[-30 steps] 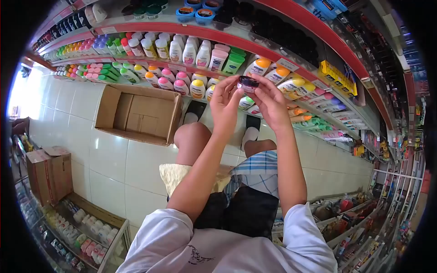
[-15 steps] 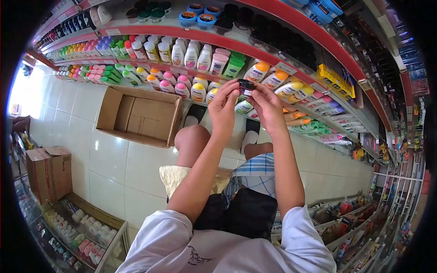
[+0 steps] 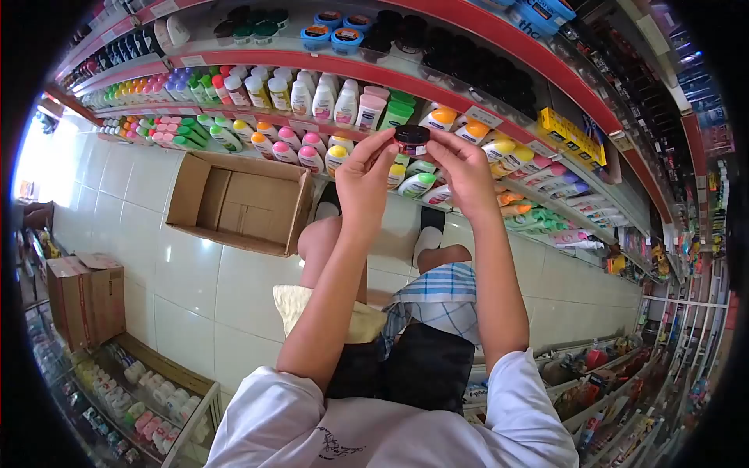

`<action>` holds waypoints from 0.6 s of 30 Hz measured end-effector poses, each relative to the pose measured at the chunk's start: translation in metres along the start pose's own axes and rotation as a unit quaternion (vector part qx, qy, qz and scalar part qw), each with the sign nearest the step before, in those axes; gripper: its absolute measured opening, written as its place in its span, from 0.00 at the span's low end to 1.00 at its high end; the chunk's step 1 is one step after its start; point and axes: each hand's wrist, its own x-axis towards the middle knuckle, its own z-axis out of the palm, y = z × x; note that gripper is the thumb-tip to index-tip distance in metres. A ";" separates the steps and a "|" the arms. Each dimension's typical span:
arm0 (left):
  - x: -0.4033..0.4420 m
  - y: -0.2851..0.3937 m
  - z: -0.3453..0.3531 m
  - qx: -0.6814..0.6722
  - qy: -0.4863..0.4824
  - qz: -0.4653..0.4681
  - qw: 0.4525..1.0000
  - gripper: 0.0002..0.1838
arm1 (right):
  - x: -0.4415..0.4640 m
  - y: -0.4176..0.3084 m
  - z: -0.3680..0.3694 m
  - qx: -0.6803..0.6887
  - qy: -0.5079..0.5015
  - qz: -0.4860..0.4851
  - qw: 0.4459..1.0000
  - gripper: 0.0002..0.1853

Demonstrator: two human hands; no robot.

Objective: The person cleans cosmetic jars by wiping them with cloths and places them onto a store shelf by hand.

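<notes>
A small round jar [image 3: 411,140] with a black lid is held up in front of the shelves, a white label patch showing on its side. My left hand [image 3: 363,181] grips its left side with the fingertips and thumb. From the right, my right hand [image 3: 462,173] pinches it the same way. Behind the jar stand lotion bottles [image 3: 441,118] with orange caps. Just above, dark jars [image 3: 480,62] crowd a shelf with a red front edge [image 3: 343,65].
An open cardboard box [image 3: 238,204] sits on the tiled floor [image 3: 187,273] at the left. Farther left is a closed carton [image 3: 86,300]. Blue tubs [image 3: 331,35] and a yellow box [image 3: 572,139] stand on the shelves. Low display racks [image 3: 148,390] lie behind me.
Both hands have shifted slightly with the jar, which moved a little left. The jar has turned so that more of its side shows. The cardboard box stays put.
</notes>
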 end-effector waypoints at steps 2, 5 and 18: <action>0.003 0.002 -0.001 0.021 -0.010 0.015 1.000 0.14 | 0.001 -0.004 0.000 -0.014 -0.012 -0.023 1.000 0.19; 0.007 0.016 0.004 0.072 -0.013 0.014 0.997 0.13 | 0.001 -0.020 0.004 0.020 -0.021 -0.038 0.999 0.18; 0.055 0.025 0.007 0.116 -0.076 0.027 0.990 0.14 | 0.024 -0.045 0.000 -0.107 -0.022 -0.041 0.993 0.21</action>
